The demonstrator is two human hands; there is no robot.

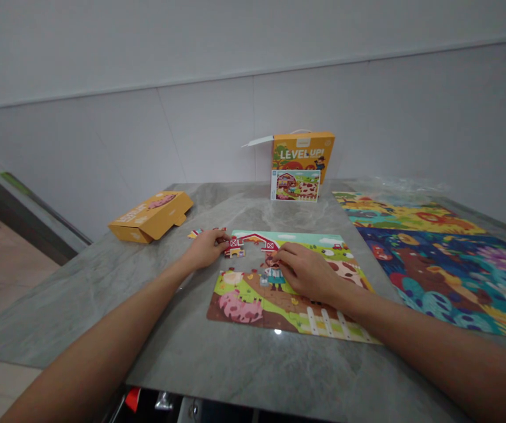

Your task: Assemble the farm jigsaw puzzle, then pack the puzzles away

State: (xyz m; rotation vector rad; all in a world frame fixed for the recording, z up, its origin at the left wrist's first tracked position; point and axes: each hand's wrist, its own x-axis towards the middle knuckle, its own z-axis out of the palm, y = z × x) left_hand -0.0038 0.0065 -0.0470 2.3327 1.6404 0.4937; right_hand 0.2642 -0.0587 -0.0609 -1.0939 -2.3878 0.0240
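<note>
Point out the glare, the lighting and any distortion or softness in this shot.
Head view: lighting looks dim and greyish; a small white glare spot shines on the table by the puzzle's near edge. Head view: wide-angle stretching enlarges the forearms toward the lower corners; lettering on the lying box is hard to read, while the upright box's reads clearly.

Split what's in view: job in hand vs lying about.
Job in hand:
farm puzzle, under the right hand
loose pieces by the left hand
picture card, same farm scene

Apparently lying about:
LEVEL UP! box
yellow box
blue puzzle
yellow-green puzzle
clear plastic
</note>
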